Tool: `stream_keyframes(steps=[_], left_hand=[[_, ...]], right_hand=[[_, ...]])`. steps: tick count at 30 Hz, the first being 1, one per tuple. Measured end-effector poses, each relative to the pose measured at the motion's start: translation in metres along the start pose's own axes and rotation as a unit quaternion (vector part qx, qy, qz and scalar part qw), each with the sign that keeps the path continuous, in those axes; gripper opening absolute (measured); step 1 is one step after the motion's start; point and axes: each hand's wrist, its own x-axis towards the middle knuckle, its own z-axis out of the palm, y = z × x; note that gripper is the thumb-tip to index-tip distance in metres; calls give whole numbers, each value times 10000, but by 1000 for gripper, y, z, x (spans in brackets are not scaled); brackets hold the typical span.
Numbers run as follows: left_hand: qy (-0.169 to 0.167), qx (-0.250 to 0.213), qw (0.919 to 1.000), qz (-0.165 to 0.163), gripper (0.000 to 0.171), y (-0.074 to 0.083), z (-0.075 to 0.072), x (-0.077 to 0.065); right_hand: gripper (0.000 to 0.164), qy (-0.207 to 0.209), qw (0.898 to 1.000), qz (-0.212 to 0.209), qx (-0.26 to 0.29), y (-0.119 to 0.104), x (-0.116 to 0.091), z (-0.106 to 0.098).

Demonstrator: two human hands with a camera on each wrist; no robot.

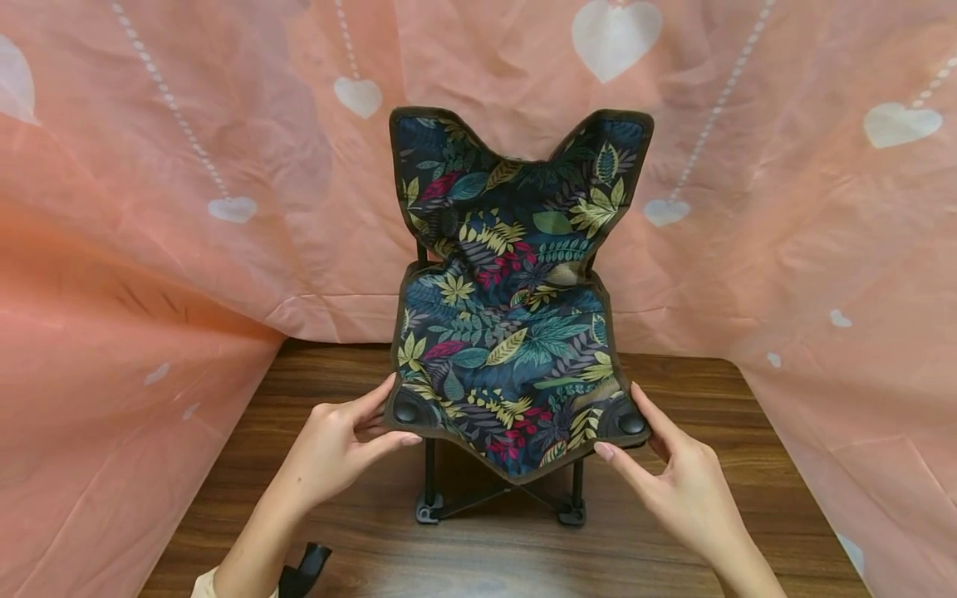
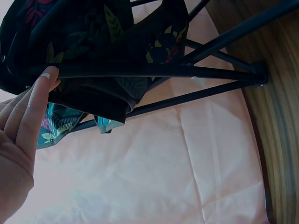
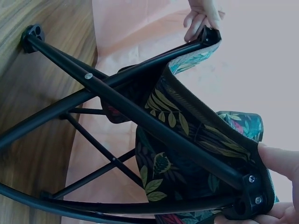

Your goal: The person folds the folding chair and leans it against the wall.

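Note:
A small folding chair (image 1: 508, 349) with dark, leaf-printed fabric and thin black legs stands unfolded on the wooden tabletop. My left hand (image 1: 336, 448) holds the front-left seat corner, its thumb along the front edge. In the left wrist view, the fingers (image 2: 35, 105) reach up against the black tube under the seat. On the opposite corner, my right hand (image 1: 684, 482) grips with thumb and fingers around the edge. The right wrist view shows crossed leg tubes (image 3: 88, 86) and a screwed black corner joint (image 3: 252, 191) beside that hand.
The brown wood-grain table (image 1: 695, 407) lies under the chair. Pink cloth (image 1: 299, 191) with white hearts hangs behind and along both sides. A black curved piece (image 1: 305, 569) shows by my left wrist.

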Motion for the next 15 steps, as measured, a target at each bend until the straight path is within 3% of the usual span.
stream_keyframes(steps=[15], left_hand=[[-48, 362, 9992, 147, 70, 23, -9, 25]], right_hand=[[76, 9, 9998, -13, 217, -9, 13, -7]])
